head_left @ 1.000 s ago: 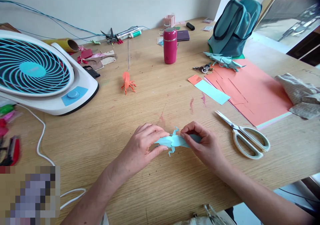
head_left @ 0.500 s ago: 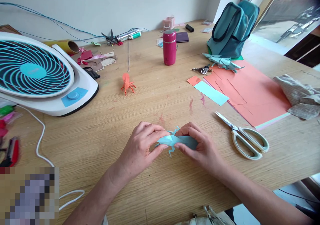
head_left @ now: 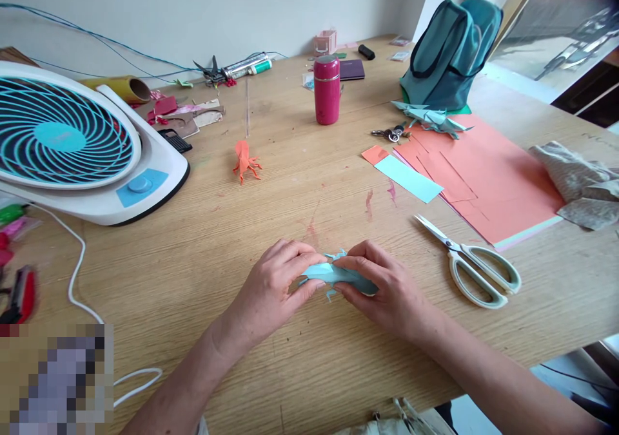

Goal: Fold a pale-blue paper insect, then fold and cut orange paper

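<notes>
In the head-worn camera's view, two bare hands meet over a folded blue paper figure [head_left: 325, 271] held low above or against a wooden tabletop [head_left: 203, 261], near its front edge; whether the piece touches the wood cannot be told. The left hand [head_left: 278, 277] pinches one end, thumb below and fingers above, the gap between them narrow. The right hand [head_left: 387, 287] curls around the other end, fingertips along the upper side and thumb along the lower, holding the body and hiding part of it. Thin bent legs [head_left: 331, 294] stick out on both sides between the hands. The step in hand looks like shaping or pressing the folded body; the next move seems to call for light, even pressure from the right fingers while the left grip steadies its end, with the fragile legs left free of both thumbs. Beyond the hands stands an orange paper figure [head_left: 245, 162] with legs of its own. White-handled scissors [head_left: 454, 248] lie to the right, apart from the hands, near a light-blue paper strip [head_left: 409, 178] and orange sheets [head_left: 507, 177].
</notes>
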Tool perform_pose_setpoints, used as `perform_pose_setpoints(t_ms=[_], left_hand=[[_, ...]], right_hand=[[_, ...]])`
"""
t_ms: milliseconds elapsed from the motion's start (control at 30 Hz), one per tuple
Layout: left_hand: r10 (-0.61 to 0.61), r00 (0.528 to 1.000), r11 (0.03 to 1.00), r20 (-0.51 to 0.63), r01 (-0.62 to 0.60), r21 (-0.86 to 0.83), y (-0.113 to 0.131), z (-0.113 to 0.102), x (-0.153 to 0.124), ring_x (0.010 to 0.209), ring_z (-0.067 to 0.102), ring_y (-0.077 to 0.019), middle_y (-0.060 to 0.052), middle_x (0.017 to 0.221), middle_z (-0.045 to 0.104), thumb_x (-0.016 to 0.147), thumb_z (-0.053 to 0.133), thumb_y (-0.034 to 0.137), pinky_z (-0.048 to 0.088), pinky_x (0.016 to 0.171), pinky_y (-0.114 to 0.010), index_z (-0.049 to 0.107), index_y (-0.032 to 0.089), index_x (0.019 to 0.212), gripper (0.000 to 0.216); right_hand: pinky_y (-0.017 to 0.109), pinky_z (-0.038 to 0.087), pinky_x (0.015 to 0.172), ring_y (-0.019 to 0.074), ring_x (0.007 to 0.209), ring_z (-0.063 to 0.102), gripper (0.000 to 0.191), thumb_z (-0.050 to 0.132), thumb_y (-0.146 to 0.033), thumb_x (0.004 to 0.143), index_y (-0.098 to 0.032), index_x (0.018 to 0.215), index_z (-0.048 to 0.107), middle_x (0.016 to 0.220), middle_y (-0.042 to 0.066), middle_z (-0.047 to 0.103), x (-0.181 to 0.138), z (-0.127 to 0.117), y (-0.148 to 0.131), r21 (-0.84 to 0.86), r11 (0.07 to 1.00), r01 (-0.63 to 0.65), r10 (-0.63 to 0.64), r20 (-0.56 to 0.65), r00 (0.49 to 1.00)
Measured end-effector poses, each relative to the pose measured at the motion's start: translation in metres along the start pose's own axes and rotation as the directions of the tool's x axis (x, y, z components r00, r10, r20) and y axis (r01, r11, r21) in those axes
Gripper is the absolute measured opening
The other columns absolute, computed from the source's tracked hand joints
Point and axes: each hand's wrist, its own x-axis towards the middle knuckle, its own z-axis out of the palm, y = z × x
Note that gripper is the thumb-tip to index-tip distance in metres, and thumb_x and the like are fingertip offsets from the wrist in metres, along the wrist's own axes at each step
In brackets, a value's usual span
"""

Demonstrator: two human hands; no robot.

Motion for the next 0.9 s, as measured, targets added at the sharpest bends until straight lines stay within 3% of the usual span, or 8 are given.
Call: perform_pose_setpoints(t_ms=[567,900], left_hand=[[0.018,0.997,1.000,0.072,-0.018,-0.002,-0.0037,-0.0052,0.0001,0.101,0.060,-0.0203,-0.005,0.106,0.067,0.094,0.062,0.025,0.049,0.088,-0.034,0.067,0.021,0.112,0.020],[-0.034,0.991,0.981,0.127,0.058,-0.187,-0.0041,-0.0031,-0.0012,0.102,0.064,-0.0160,-0.004,0.110,0.066,0.093,0.060,0.015,0.051,0.088,-0.026,0.065,0.023,0.116,0.025]], right_hand=[[0.030,0.052,0.070,0.0178,0.084,0.059,0.026,0.063,-0.021,0.093,-0.023,0.119,0.062,0.100,0.008,0.057,0.0011,-0.0031,0.0010,0.116,0.993,0.018,-0.025,0.058,0.998],[0.030,0.052,0.071,0.0169,0.083,0.058,0.025,0.063,-0.018,0.093,-0.023,0.117,0.062,0.099,0.007,0.057,0.0018,0.0000,0.0009,0.110,0.993,0.041,-0.045,0.036,0.998]])
